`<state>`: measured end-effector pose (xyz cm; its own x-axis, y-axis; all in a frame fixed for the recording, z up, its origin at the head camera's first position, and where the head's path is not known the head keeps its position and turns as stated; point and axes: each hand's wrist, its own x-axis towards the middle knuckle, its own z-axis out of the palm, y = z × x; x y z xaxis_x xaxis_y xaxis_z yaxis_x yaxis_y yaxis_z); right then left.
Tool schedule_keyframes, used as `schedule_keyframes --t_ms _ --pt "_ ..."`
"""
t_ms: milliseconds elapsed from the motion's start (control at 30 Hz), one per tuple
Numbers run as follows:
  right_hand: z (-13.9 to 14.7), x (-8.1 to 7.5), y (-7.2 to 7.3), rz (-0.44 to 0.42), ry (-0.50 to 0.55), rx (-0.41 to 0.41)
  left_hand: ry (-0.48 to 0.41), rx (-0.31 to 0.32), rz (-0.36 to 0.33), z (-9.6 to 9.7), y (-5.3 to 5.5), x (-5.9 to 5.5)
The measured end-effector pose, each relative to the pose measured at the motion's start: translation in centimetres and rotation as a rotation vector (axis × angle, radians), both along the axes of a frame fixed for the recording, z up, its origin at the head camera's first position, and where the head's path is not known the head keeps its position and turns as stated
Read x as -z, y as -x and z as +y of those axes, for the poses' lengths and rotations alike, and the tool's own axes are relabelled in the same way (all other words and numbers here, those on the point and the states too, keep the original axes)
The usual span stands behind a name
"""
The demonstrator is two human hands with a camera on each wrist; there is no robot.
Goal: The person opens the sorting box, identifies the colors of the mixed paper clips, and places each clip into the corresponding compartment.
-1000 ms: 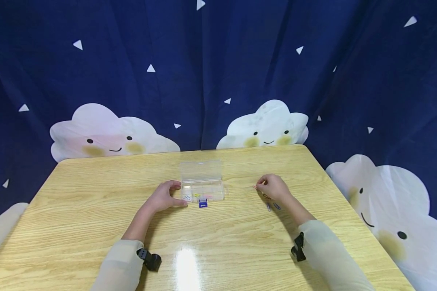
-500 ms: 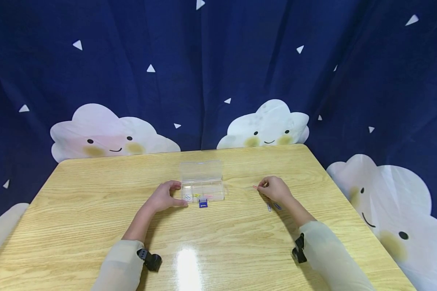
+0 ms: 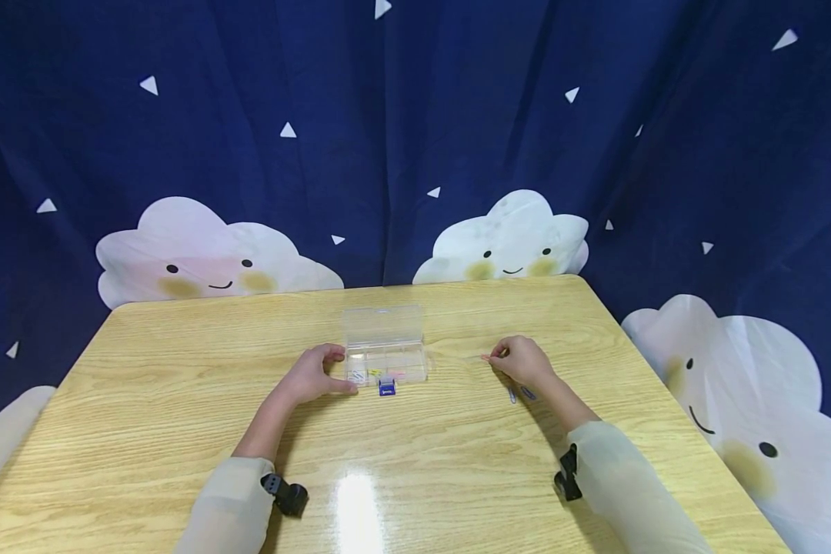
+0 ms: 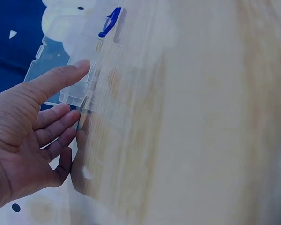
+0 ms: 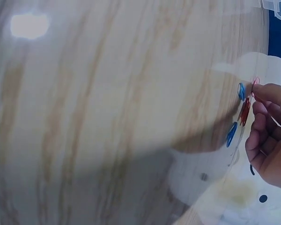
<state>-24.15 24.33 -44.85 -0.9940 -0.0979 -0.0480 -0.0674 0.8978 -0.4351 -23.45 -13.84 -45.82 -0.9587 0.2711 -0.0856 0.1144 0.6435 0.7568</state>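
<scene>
A clear plastic compartment box point(image 3: 410, 356) lies on the table, its lid point(image 3: 384, 326) tipped back and a blue latch point(image 3: 386, 387) at the front. My left hand point(image 3: 310, 375) holds the box's left end, thumb along the front and fingers at the side. Yellow paper clips point(image 3: 374, 372), pink paper clips point(image 3: 396, 374) and pale ones lie in the front compartments. To the right, my right hand point(image 3: 524, 360) pinches a pink paper clip point(image 5: 256, 81) between thumb and forefinger. Near those fingers are two blue paper clips point(image 5: 232, 134) and a red paper clip point(image 5: 245, 111).
The wooden table point(image 3: 415, 454) stretches around both hands, with a bright glare spot near its front. Behind it hangs a dark blue curtain point(image 3: 360, 138) printed with clouds. Each forearm carries a black wrist camera point(image 3: 289, 496) on its sleeve.
My right hand has dropped slightly toward the table, and the pink paper clip shows a little more clearly at its fingertips. The left hand and the box stay in place.
</scene>
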Motion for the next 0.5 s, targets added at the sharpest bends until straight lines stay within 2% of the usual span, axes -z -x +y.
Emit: schedule_keyframes --t_ms 500 --pt "-0.26 -0.39 -0.2 -0.018 0.04 -0.01 0.006 0.002 -0.019 -0.04 0.04 0.02"
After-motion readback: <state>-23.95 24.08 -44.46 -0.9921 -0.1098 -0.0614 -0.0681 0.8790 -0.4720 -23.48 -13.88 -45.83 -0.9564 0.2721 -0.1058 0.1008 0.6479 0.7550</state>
